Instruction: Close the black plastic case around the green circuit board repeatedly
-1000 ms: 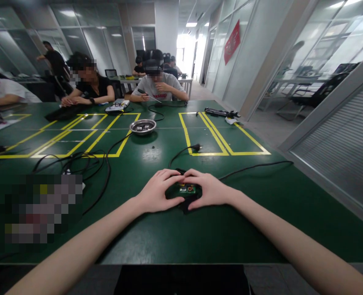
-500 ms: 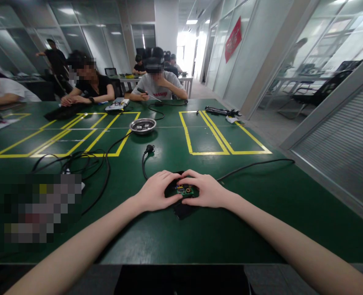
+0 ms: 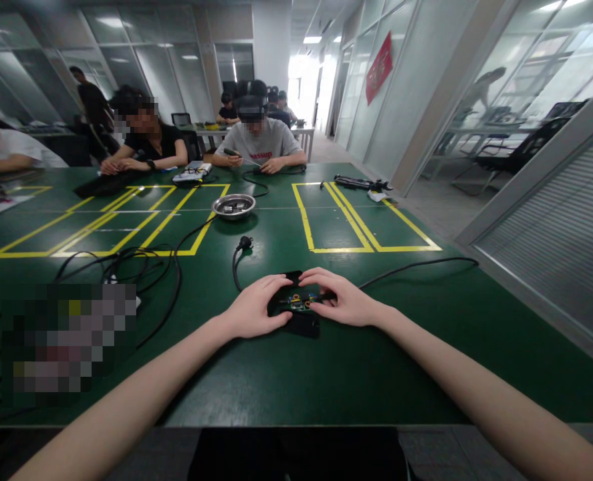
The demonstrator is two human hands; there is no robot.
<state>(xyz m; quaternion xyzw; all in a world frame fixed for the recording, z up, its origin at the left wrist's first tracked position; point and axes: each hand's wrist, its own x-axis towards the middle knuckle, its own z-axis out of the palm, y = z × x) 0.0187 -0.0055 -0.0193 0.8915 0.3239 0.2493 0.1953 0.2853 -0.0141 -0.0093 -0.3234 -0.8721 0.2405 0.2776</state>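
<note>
In front of me lies an opened black power adapter. Its green circuit board (image 3: 297, 302) shows copper coils and other small parts. One black casing piece (image 3: 303, 326) sits at the board's near side, and another black part (image 3: 293, 275) shows at its far side. My left hand (image 3: 257, 308) curls round the adapter's left end, thumb near and fingers far. From the right, my right hand (image 3: 347, 299) grips the other end, with its thumb at the board's edge. The exact contact under the fingers is hidden. A cord with a black plug (image 3: 245, 243) comes out on the left.
A black cable (image 3: 416, 268) runs off to the right. Beyond the plug stands a metal bowl (image 3: 233, 206) with small metal parts. Coiled cables (image 3: 120, 267) and a blurred-out item (image 3: 70, 341) lie at left. Across the green table (image 3: 256, 387), a person (image 3: 259, 143) holds a screwdriver.
My fingers have spread further apart at the far side, and my right hand has shifted slightly right. More of the board and casing shows. The person opposite has lowered a hand from the face.
</note>
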